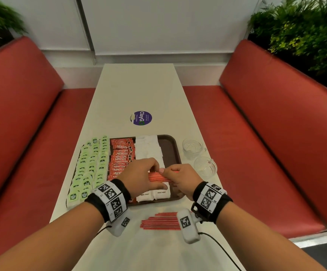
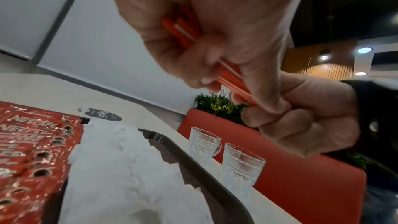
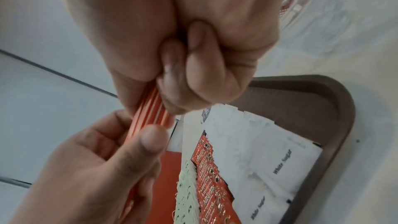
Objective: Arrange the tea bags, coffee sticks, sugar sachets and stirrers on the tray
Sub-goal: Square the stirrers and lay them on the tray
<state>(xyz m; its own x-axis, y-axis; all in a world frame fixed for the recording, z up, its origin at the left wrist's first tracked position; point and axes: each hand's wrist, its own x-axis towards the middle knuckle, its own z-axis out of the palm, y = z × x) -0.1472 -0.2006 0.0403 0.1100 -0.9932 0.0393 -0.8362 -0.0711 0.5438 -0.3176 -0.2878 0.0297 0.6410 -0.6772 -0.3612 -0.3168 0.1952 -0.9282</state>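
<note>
Stirrers [image 1: 158, 177] were pinched in both our left hand [image 1: 139, 176] and right hand [image 1: 182, 178]; we judged squaring their ends before laying them on the tray [image 1: 170, 147] best.

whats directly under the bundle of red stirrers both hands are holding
Under the bundle of red-and-white striped stirrers, held by the left hand and right hand, lie white sugar sachets on the brown plastic tray. The hands cover some of the sachets beneath.
</note>
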